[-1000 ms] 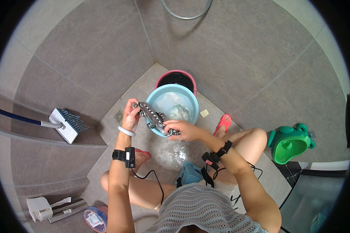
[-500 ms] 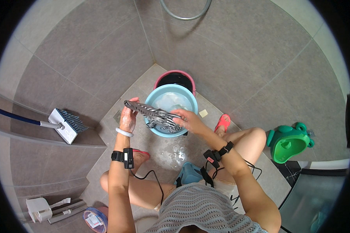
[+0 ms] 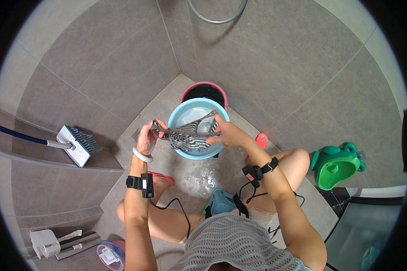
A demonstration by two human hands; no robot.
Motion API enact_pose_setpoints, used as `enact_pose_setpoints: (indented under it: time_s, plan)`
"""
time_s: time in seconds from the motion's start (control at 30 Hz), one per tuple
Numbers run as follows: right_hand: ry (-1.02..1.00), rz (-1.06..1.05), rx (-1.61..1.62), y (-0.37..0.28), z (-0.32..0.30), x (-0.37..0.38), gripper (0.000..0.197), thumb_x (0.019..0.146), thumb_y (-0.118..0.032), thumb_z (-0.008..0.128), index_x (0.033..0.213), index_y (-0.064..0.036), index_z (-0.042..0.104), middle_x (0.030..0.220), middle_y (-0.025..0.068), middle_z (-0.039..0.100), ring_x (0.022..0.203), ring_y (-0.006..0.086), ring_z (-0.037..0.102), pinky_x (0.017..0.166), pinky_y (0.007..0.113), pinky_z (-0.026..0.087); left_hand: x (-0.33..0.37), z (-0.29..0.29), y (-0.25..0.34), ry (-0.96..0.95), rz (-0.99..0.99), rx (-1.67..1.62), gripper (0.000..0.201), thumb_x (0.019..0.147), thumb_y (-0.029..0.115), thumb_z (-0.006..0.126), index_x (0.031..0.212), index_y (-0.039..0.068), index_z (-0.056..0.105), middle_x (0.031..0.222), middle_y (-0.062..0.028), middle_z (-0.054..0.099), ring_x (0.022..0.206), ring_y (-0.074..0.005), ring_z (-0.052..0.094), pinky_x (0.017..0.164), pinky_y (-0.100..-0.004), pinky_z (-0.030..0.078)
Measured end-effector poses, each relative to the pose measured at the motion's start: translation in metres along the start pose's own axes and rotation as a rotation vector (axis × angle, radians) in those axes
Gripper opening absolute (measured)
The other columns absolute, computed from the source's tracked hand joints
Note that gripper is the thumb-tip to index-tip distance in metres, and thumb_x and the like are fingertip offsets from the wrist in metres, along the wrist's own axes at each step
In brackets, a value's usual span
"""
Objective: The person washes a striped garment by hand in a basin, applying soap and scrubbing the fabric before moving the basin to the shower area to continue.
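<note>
A black-and-white striped garment point(image 3: 190, 142) with grey edging is stretched between my two hands over a light-blue basin point(image 3: 183, 105). My left hand point(image 3: 147, 138) pinches one gathered grey-edged end, left of the basin. On the other side, my right hand point(image 3: 230, 133) grips the garment, its thumb low and its fingers at a raised grey edge. The middle of the cloth sags in folds over the basin's near part. Cloudy water point(image 3: 195, 115) shows in the basin behind it.
A pink-rimmed basin point(image 3: 203, 83) with dark contents stands behind the blue one, near the wall corner. Wet suds point(image 3: 205, 177) lie on the floor before me. A flat mop point(image 3: 75, 147) leans at left; a green child's urinal point(image 3: 335, 169) is at right.
My right hand has moved right and lifted a grey edge of the garment, which is now spread wider. My left hand has shifted slightly lower.
</note>
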State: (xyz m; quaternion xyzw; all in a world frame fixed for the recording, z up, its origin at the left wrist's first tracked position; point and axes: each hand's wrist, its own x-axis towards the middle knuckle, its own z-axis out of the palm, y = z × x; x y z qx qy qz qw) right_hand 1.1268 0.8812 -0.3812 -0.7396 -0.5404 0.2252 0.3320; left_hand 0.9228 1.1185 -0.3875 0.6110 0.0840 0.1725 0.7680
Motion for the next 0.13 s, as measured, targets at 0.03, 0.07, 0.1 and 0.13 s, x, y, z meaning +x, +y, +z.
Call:
enact_pose_setpoints:
  time_s: [0.03,0.07,0.1,0.13]
  plan:
    - [-0.017,0.096,0.201,-0.010,-0.008,0.001,0.075,0.078,-0.028,0.068,0.131,0.0043,0.026,0.065,0.0134,0.060,0.056,0.0223,0.059,0.048,0.032,0.044,0.000,-0.002,0.002,-0.028,-0.023,0.100,0.058,0.086,0.053,0.036,0.095,-0.001,0.056,0.073,-0.0059,0.056,0.067,-0.0135,0.049,0.064,-0.0257,0.039]
    - [-0.033,0.192,0.402,-0.016,-0.013,0.003,0.072,0.081,-0.027,0.065,0.132,0.0042,0.025,0.061,0.0113,0.058,0.048,0.0183,0.056,0.041,0.030,0.041,0.000,-0.002,0.002,-0.028,-0.023,0.101,0.058,0.086,0.053,0.036,0.095,-0.001,0.056,0.073,-0.0059,0.056,0.067,-0.0135,0.049,0.064,-0.0257,0.039]
    - [0.063,0.143,0.445,0.002,-0.001,0.008,0.074,0.084,-0.024,0.061,0.136,0.0018,0.016,0.057,0.0094,0.056,0.036,0.0135,0.047,0.034,0.028,0.036,0.000,-0.002,0.003,-0.055,-0.033,0.176,0.060,0.083,0.055,0.040,0.095,-0.002,0.056,0.074,-0.0064,0.057,0.071,-0.0144,0.050,0.069,-0.0264,0.039]
    - [0.073,0.153,0.402,0.002,-0.002,0.011,0.078,0.085,-0.025,0.061,0.139,-0.0006,0.010,0.057,0.0069,0.057,0.039,0.0156,0.050,0.036,0.029,0.038,-0.002,-0.003,0.006,-0.080,-0.044,0.253,0.062,0.081,0.056,0.043,0.096,-0.003,0.056,0.075,-0.0070,0.058,0.075,-0.0153,0.051,0.074,-0.0270,0.038]
